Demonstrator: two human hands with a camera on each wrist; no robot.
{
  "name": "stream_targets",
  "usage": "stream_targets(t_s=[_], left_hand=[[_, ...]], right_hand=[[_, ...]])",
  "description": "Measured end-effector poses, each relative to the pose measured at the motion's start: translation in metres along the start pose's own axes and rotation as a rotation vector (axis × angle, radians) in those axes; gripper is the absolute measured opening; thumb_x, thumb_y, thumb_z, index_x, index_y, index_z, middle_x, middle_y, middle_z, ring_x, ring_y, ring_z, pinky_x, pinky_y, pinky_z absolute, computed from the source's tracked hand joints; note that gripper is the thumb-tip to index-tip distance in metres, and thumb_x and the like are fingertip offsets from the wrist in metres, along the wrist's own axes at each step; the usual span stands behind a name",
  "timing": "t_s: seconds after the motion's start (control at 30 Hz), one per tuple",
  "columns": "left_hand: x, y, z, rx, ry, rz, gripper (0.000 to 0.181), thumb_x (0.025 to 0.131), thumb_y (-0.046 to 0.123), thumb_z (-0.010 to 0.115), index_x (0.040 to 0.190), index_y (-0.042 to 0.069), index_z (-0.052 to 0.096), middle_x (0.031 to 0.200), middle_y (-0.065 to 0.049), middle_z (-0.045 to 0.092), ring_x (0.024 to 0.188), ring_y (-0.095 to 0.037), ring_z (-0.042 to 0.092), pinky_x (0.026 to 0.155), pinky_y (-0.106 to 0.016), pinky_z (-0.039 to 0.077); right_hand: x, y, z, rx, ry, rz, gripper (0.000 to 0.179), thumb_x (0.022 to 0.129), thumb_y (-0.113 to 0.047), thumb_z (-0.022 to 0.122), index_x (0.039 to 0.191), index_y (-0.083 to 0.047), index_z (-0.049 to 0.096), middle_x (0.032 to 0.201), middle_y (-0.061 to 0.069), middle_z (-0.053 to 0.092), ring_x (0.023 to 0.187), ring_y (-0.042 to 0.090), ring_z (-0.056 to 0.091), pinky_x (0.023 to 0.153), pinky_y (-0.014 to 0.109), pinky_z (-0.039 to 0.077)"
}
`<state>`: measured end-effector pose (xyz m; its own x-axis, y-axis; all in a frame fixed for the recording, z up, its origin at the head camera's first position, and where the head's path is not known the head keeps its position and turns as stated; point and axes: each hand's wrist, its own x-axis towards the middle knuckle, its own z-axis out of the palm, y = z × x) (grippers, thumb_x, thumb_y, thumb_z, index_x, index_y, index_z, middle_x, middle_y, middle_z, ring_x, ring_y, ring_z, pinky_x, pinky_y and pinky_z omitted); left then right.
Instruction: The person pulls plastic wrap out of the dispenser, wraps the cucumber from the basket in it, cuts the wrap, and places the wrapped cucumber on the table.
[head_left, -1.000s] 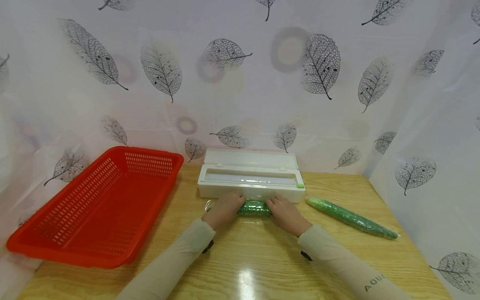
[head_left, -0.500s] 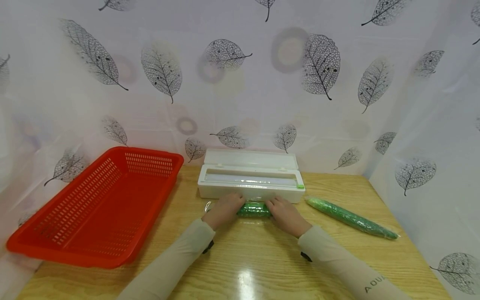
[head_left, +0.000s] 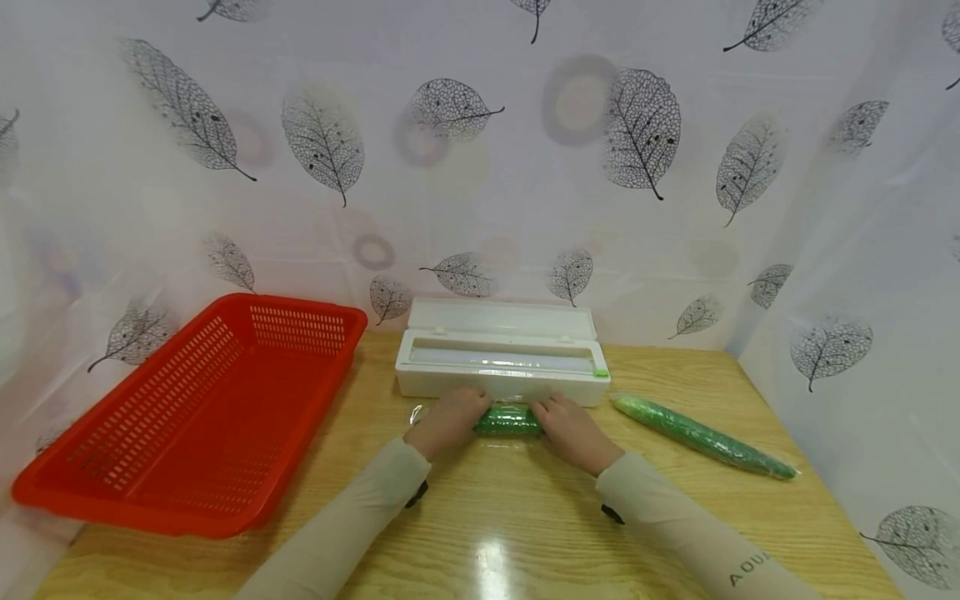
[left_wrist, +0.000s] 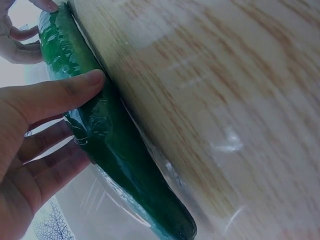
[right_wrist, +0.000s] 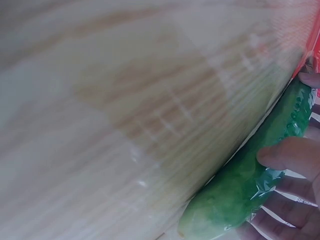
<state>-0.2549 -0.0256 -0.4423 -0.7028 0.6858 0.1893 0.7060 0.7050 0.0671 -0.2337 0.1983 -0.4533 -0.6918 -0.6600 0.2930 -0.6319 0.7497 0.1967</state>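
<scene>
A cucumber (head_left: 508,419) wrapped in clear cling film lies crosswise on the table, right in front of the white film box (head_left: 495,386). My left hand (head_left: 450,422) grips its left part; in the left wrist view the thumb (left_wrist: 82,90) presses the near side while the fingers curl behind. On the right part, my right hand (head_left: 577,435) holds it likewise, thumb (right_wrist: 280,155) on the near side and fingers beyond. Loose film bunches past the left end. Inside the box, whose lid stands raised, sits a film roll (head_left: 502,359).
A second wrapped cucumber (head_left: 705,435) lies slantwise on the table to the right. The large red plastic basket (head_left: 300,446) stands on the left. Behind the table hangs a leaf-printed curtain (head_left: 510,200). A green slider (head_left: 601,372) sits at the box's right end.
The wrapped cucumber has turned slightly between the hands, as the shine on its film shows. Both hands stay in nearly the same place.
</scene>
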Motion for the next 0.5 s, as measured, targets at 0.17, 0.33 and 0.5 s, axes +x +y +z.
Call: stream_targets(t_s=[0.17, 0.33, 0.5], left_hand=[[0.0, -0.0003, 0.0006, -0.001, -0.009, -0.003, 0.034, 0.07, 0.007, 0.079, 0.1, 0.007, 0.064, 0.094, -0.004, 0.066, 0.084, -0.016, 0.062, 0.078, -0.027, 0.052], [0.0003, -0.0011, 0.001, -0.009, -0.01, -0.006, 0.033, 0.071, 0.008, 0.078, 0.101, 0.008, 0.064, 0.094, -0.003, 0.066, 0.085, -0.015, 0.062, 0.079, -0.027, 0.052], [-0.0006, -0.0015, 0.0008, -0.008, -0.014, -0.003, 0.031, 0.074, 0.005, 0.075, 0.103, 0.008, 0.064, 0.095, -0.003, 0.067, 0.086, -0.015, 0.062, 0.079, -0.027, 0.052]], right_hand=[[0.0001, -0.0006, 0.0, -0.001, 0.003, -0.001, 0.035, 0.072, -0.011, 0.078, 0.101, -0.002, 0.06, 0.091, 0.008, 0.067, 0.086, 0.022, 0.06, 0.075, 0.034, 0.053], [0.0002, -0.0006, -0.0017, 0.015, -0.022, 0.003, 0.036, 0.074, -0.01, 0.077, 0.105, -0.001, 0.059, 0.094, 0.009, 0.067, 0.09, 0.023, 0.06, 0.078, 0.035, 0.053], [-0.0009, -0.0002, -0.0024, 0.043, -0.044, 0.01, 0.038, 0.076, -0.01, 0.075, 0.109, -0.001, 0.059, 0.099, 0.01, 0.067, 0.093, 0.024, 0.059, 0.08, 0.036, 0.052]])
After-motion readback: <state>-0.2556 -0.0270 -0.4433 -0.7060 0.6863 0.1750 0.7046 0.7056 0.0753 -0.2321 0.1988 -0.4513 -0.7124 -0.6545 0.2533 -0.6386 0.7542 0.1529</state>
